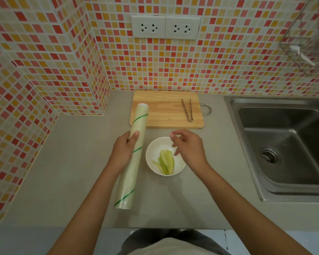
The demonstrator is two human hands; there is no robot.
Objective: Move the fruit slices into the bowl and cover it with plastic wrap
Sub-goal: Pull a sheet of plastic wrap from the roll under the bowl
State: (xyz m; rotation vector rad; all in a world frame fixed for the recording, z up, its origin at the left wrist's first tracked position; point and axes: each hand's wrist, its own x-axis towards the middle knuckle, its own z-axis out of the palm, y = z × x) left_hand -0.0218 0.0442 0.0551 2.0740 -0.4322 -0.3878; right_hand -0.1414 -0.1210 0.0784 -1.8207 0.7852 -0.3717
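A white bowl stands on the grey counter and holds several pale green fruit slices. To its left lies a long roll of plastic wrap with green stripes, its far end reaching over the cutting board's corner. My left hand grips the roll near its middle, thumb over the top. My right hand hovers over the bowl's right rim with fingers loosely spread, holding nothing that I can make out.
A wooden cutting board lies behind the bowl with metal tongs on its right part. A steel sink fills the right side. The tiled wall carries sockets; a wire rack hangs at top right.
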